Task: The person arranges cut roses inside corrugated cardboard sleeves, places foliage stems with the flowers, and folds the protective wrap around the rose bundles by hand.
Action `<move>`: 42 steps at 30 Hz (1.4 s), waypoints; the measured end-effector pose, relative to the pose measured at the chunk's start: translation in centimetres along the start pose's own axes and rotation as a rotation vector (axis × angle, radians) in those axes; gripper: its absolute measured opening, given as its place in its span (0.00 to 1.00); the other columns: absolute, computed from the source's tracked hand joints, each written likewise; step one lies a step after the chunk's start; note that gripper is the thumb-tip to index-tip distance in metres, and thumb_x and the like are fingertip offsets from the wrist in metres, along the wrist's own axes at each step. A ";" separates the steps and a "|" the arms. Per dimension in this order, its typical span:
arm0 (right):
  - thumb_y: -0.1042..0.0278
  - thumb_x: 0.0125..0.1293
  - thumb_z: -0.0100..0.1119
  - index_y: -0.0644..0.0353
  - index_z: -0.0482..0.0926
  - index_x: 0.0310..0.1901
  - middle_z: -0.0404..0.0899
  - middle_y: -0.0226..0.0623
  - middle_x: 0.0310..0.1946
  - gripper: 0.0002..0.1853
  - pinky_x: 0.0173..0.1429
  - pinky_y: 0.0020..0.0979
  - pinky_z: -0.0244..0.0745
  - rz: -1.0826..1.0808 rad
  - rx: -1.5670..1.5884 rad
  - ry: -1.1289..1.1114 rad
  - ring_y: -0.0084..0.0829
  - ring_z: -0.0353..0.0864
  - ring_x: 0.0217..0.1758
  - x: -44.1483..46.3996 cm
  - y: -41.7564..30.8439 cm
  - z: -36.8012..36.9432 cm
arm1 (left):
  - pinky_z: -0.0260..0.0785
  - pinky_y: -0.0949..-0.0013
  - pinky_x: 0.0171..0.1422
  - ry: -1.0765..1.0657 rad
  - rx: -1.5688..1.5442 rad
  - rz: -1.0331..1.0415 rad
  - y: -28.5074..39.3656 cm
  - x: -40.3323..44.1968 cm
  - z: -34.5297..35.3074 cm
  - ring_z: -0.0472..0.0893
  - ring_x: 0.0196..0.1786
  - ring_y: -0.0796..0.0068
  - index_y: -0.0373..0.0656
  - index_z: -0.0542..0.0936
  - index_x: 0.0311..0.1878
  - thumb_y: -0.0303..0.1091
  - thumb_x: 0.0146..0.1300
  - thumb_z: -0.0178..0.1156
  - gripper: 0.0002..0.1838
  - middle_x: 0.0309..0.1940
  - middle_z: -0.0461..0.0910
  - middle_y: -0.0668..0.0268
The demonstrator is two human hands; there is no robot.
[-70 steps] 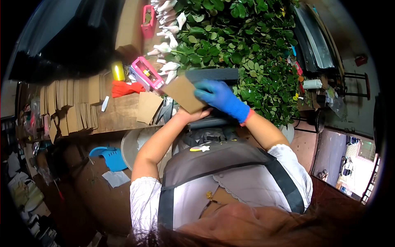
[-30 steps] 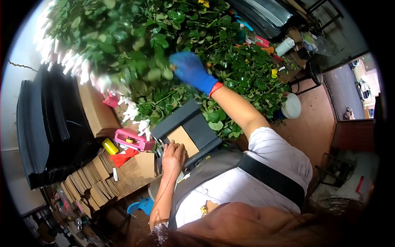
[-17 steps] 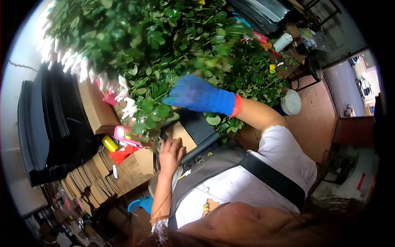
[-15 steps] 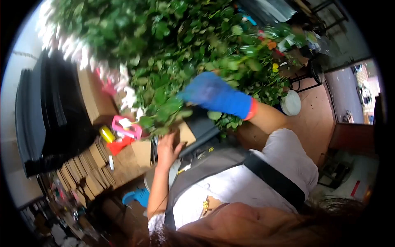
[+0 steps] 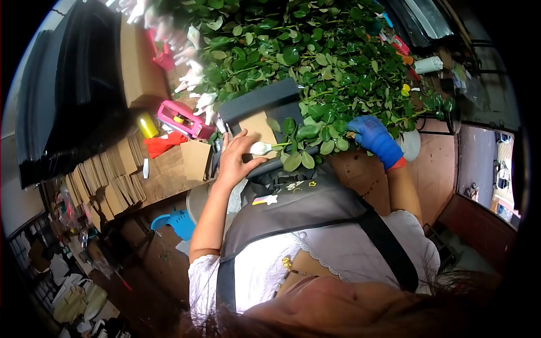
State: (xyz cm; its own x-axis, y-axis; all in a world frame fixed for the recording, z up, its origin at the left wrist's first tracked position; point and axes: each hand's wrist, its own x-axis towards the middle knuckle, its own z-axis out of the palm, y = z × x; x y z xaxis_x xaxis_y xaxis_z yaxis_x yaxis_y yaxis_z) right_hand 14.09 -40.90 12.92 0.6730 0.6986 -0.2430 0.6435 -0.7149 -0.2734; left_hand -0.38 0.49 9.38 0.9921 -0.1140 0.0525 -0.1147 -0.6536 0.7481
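Note:
A leafy rose stem (image 5: 309, 135) lies crosswise in front of me, its white bud (image 5: 260, 148) pointing left. My right hand (image 5: 372, 138), in a blue glove with a red cuff, is closed around the stem's right end. My left hand (image 5: 236, 156) is bare, with thumb and fingers apart around the bud, beside a piece of cardboard (image 5: 258, 125). I cannot tell whether it touches the bud. Behind it, a dark corrugated sheet (image 5: 262, 100) is folded up. Beyond spreads a big heap of leafy rose stems (image 5: 293, 50), white buds on its left side.
A pink tape dispenser (image 5: 185, 119), red cloth (image 5: 164, 145) and yellow roll (image 5: 147, 127) lie on the wooden table (image 5: 169, 163) at left. Cardboard pieces (image 5: 107, 183) stand along its edge, near stacked black sheets (image 5: 73, 96). A blue plastic item (image 5: 174, 224) sits below.
My gloved hand has moved right and a little down. A single stem with a white bud now lies by my left hand, and the corrugated sheet shows behind it.

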 end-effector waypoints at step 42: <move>0.62 0.67 0.57 0.51 0.86 0.50 0.78 0.38 0.62 0.13 0.63 0.46 0.71 0.047 -0.383 -0.057 0.42 0.78 0.63 23.8 -1.3 0.7 | 0.62 0.46 0.73 -0.120 0.014 0.023 2.8 0.6 -0.3 0.65 0.71 0.41 0.51 0.87 0.52 0.34 0.55 0.74 0.19 0.55 0.75 0.54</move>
State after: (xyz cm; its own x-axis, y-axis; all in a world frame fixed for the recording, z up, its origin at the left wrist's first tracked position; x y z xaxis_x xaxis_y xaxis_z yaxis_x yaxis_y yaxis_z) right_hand 28.97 -23.34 6.87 0.6906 0.6575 -0.3014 0.7092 -0.6973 0.1039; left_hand -0.11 -1.21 11.74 0.9761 -0.2172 -0.0113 -0.1385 -0.6604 0.7380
